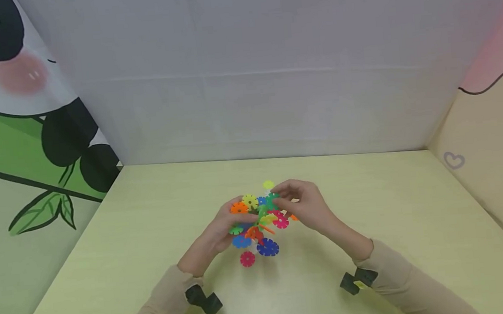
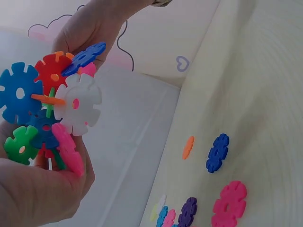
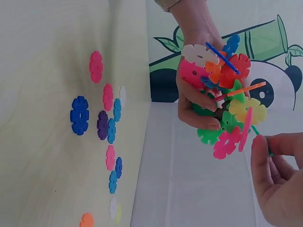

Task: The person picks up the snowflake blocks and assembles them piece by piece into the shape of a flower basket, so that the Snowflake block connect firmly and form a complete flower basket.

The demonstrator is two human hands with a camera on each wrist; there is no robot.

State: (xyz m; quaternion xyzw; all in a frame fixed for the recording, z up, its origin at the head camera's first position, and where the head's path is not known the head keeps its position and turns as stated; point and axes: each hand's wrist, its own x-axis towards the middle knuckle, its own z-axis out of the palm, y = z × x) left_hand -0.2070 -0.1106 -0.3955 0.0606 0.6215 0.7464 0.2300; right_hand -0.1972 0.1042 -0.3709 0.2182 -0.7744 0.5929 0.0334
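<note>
My left hand [image 1: 220,230] holds a cluster of interlocked plastic snowflake discs [image 3: 227,109] up above the table, its fingers curled around one side. The notched discs stand at many angles in red, orange, yellow, green, blue, pink and white. At the other side of the cluster, my right hand [image 1: 305,206] pinches a green snowflake disc [image 3: 256,130] between thumb and fingers, at the cluster's edge. In the left wrist view, a white disc [image 2: 78,106] and a blue disc [image 2: 20,93] face the camera. The right fingertips are hidden there behind the cluster.
Loose snowflake discs lie on the pale table [image 1: 155,283] under and beyond the hands, among them a dark blue disc [image 3: 79,116], a pink disc [image 3: 96,66], a purple disc [image 3: 102,125] and an orange disc [image 3: 87,220]. A grey-white panel [image 1: 248,113] rises behind the table.
</note>
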